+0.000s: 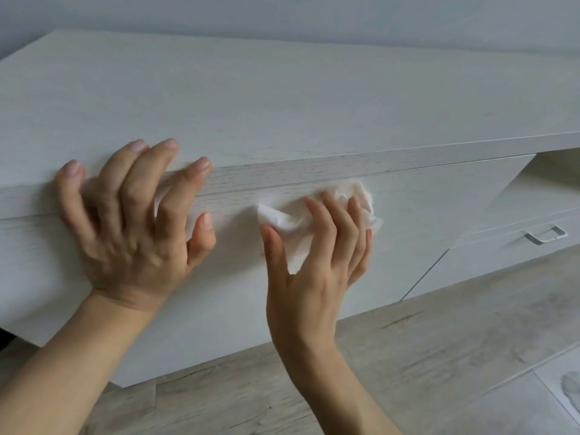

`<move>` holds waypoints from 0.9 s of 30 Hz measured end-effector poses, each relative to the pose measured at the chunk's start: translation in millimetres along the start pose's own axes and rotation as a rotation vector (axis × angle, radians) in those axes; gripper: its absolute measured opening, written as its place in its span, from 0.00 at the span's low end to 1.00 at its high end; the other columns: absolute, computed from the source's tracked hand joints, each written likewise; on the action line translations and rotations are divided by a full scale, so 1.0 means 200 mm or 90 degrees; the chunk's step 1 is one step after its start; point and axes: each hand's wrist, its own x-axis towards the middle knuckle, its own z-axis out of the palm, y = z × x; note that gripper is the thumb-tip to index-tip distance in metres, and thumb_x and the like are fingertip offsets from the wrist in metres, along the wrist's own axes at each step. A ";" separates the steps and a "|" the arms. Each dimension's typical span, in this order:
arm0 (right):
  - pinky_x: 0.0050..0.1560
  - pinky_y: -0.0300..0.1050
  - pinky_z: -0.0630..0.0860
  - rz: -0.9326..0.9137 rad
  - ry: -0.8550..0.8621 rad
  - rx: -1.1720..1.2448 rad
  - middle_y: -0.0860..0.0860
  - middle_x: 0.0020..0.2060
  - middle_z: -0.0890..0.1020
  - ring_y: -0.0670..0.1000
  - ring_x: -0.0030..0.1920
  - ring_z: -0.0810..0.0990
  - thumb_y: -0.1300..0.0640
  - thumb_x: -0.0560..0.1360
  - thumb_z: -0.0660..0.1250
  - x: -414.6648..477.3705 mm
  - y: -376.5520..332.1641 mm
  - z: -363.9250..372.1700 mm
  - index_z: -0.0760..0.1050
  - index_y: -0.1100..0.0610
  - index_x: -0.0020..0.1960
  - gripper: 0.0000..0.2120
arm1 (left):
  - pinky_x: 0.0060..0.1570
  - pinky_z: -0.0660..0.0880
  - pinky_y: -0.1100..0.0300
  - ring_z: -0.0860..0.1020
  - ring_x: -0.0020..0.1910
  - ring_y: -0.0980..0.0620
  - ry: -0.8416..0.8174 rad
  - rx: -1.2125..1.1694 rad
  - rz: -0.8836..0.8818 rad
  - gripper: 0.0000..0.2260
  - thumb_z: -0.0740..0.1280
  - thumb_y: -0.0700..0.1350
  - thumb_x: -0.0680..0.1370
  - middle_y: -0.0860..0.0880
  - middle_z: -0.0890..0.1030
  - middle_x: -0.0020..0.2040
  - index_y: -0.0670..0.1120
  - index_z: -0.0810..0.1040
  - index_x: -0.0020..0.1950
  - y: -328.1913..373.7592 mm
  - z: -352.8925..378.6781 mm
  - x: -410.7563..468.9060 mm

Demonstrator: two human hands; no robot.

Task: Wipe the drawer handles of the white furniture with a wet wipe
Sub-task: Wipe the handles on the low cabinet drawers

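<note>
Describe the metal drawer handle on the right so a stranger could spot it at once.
Start at the long white furniture and follow its front rightward, past the right hand pressing the wet wipe. On the lower drawer sits the metal handle: a thin silvery loop, the only uncovered hardware visible.

Illumination was soft, diffuse and even, of moderate brightness with a cool grey-white cast. No hard highlights or glare appeared on the cabinet top [282, 98]. Shadows were faint: a weak, soft-edged shadow lay under the overhanging top edge, and a darker recess showed at the open compartment [558, 171] at the upper right. Sharpness was limited throughout; fine detail looked smeared, consistent with compression. The left hand [131, 227] showed motion blur around its fingers. The wipe [282, 219] was nearly washed out against the white panel. Wide-angle distortion tilted and bowed straight edges towards the frame borders.
</note>
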 end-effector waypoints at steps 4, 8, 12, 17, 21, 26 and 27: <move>0.71 0.59 0.64 -0.086 0.048 0.061 0.56 0.65 0.74 0.55 0.72 0.66 0.45 0.79 0.61 0.03 0.09 0.00 0.71 0.63 0.65 0.25 | 0.47 0.73 0.26 0.64 0.68 0.42 0.009 0.010 -0.003 0.18 0.51 0.51 0.84 0.41 0.69 0.65 0.47 0.64 0.71 0.01 0.00 -0.01; 0.70 0.56 0.68 -0.108 0.039 0.086 0.58 0.69 0.69 0.56 0.74 0.63 0.47 0.79 0.64 0.00 0.13 0.00 0.66 0.65 0.68 0.26 | 0.48 0.72 0.25 0.63 0.68 0.41 0.004 -0.012 -0.002 0.18 0.52 0.51 0.84 0.40 0.68 0.66 0.47 0.64 0.72 0.00 0.00 -0.01; 0.73 0.53 0.62 -0.135 0.013 0.088 0.59 0.70 0.65 0.54 0.75 0.60 0.49 0.80 0.62 -0.02 0.17 -0.01 0.62 0.66 0.70 0.26 | 0.49 0.73 0.26 0.63 0.68 0.42 0.005 -0.012 0.003 0.18 0.51 0.51 0.84 0.40 0.68 0.66 0.47 0.64 0.72 0.00 0.00 -0.01; 0.76 0.51 0.54 -0.115 0.017 -0.003 0.58 0.71 0.65 0.53 0.74 0.60 0.46 0.83 0.54 0.03 0.17 -0.04 0.63 0.64 0.71 0.26 | 0.48 0.73 0.26 0.63 0.68 0.42 0.010 0.004 -0.003 0.18 0.51 0.51 0.84 0.41 0.69 0.65 0.47 0.64 0.72 0.00 0.00 -0.01; 0.73 0.56 0.62 -0.068 0.005 0.060 0.55 0.73 0.60 0.55 0.75 0.60 0.47 0.83 0.54 0.06 0.20 -0.05 0.59 0.65 0.73 0.26 | 0.48 0.73 0.26 0.64 0.68 0.42 0.007 0.001 -0.003 0.18 0.51 0.51 0.84 0.41 0.70 0.65 0.47 0.64 0.72 0.01 0.00 -0.01; 0.67 0.39 0.70 -0.050 0.040 0.063 0.61 0.65 0.73 0.53 0.67 0.72 0.50 0.80 0.60 0.08 0.22 -0.09 0.70 0.68 0.66 0.24 | 0.49 0.72 0.25 0.63 0.68 0.41 0.002 -0.022 -0.007 0.18 0.51 0.51 0.84 0.40 0.68 0.66 0.47 0.64 0.72 0.00 0.00 -0.01; 0.66 0.36 0.69 -0.032 0.041 0.073 0.60 0.64 0.74 0.52 0.66 0.72 0.49 0.79 0.62 0.09 0.22 -0.09 0.71 0.67 0.65 0.24 | 0.49 0.72 0.25 0.63 0.68 0.41 -0.002 -0.023 -0.007 0.18 0.51 0.51 0.84 0.40 0.68 0.66 0.47 0.64 0.72 0.00 0.00 -0.01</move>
